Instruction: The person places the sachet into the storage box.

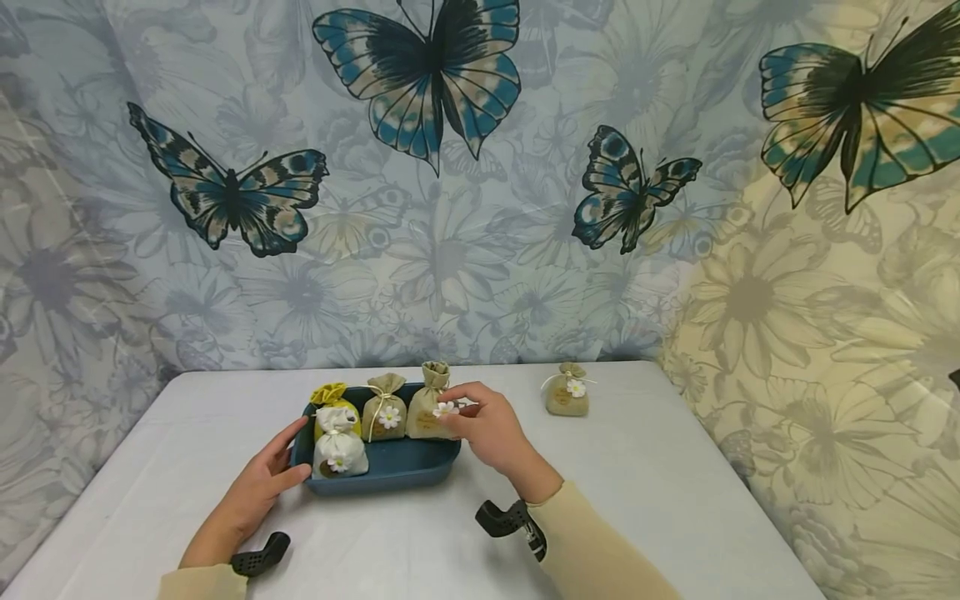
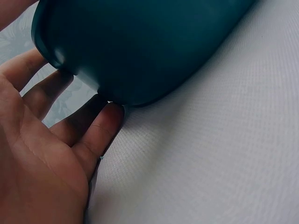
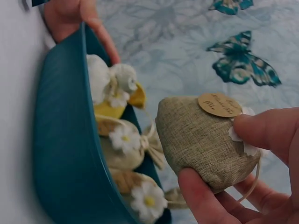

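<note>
My left hand (image 1: 258, 483) holds the left end of a dark blue tray (image 1: 408, 481), thumb toward the front; in the left wrist view its fingertips (image 2: 112, 116) meet the tray's outside. A white pouch (image 1: 341, 454) stands in the tray before a yellow pouch (image 1: 330, 393), with a beige pouch (image 1: 384, 412) beside them. My right hand (image 1: 491, 429) reaches over the tray's right end, against the rightmost beige pouch (image 1: 427, 412). In the right wrist view, thumb and fingers pinch a beige burlap pouch (image 3: 201, 140) with a round tag, its white flower partly under the thumb.
Another beige pouch (image 1: 567, 396) with a white flower stands on the white-covered table (image 1: 637, 500), right of the tray. Behind the table hangs a butterfly-printed cloth (image 1: 450, 267). Black wrist devices (image 1: 261, 557) sit at both sleeves.
</note>
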### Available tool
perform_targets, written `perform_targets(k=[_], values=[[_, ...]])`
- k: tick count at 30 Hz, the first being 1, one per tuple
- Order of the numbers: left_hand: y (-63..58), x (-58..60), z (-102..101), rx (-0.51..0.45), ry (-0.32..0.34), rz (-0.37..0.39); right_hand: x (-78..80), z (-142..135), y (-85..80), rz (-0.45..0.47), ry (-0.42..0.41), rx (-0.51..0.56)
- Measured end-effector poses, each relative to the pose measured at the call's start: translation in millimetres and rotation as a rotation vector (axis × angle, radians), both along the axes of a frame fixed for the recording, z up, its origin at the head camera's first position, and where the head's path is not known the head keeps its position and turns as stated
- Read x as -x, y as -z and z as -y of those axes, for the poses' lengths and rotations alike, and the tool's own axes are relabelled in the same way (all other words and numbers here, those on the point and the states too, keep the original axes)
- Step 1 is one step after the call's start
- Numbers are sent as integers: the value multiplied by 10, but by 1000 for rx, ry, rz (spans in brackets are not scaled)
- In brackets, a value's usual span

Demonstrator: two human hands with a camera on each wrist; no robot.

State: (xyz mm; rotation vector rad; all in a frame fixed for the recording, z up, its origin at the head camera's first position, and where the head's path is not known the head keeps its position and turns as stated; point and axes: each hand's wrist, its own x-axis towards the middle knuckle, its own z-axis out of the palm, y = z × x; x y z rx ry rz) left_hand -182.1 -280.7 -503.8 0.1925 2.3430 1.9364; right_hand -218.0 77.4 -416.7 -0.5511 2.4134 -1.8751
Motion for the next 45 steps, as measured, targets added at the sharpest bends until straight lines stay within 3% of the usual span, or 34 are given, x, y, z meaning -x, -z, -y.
perform_targets(k=[10,25,31,39,42,45], values=[[-22,10,-7,0,6,-8,52,386,80,74,-57,12],[-69,-8,-33,-18,15,-12,7,586,141,89,-118,-20],[-46,3,-24,-5,12,2,6,589,117,116,-172,-157],[-19,0,-8,-9,6,2,24,582,92,100,-122,-235],[-16,-1,-1,-4,3,4,34,599,88,69,-99,-364],[-13,2,-11,-5,0,7,51,615,93,13,-116,-561]])
